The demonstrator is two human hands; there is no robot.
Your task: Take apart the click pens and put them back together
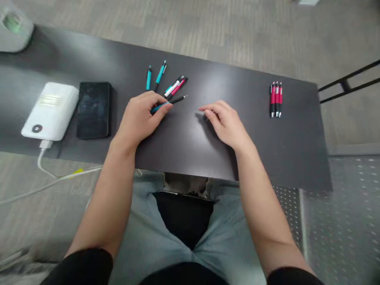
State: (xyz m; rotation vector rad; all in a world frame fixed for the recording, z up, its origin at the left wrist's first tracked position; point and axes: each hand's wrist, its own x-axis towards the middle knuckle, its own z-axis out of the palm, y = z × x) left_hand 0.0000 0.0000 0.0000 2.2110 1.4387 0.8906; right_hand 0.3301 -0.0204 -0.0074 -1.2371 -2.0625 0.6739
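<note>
My left hand (142, 116) lies on the black table (190, 146) with its fingers closed round a teal and black pen (168, 103) whose tip points right. Just beyond it are two teal pens (154, 75) and a small cluster of red, white and teal pens (175, 87). My right hand (224, 122) rests on the tabletop to the right, fingers slightly curled and apart, holding nothing. Three red pens (276, 99) lie side by side near the table's right end, well away from both hands.
A white power bank (51, 111) with a white cable (50, 174) sits at the left beside a black phone (94, 109). A grey round object (13, 25) stands at the far left corner. Carpet floor surrounds the table; a metal frame (347, 81) is at the right.
</note>
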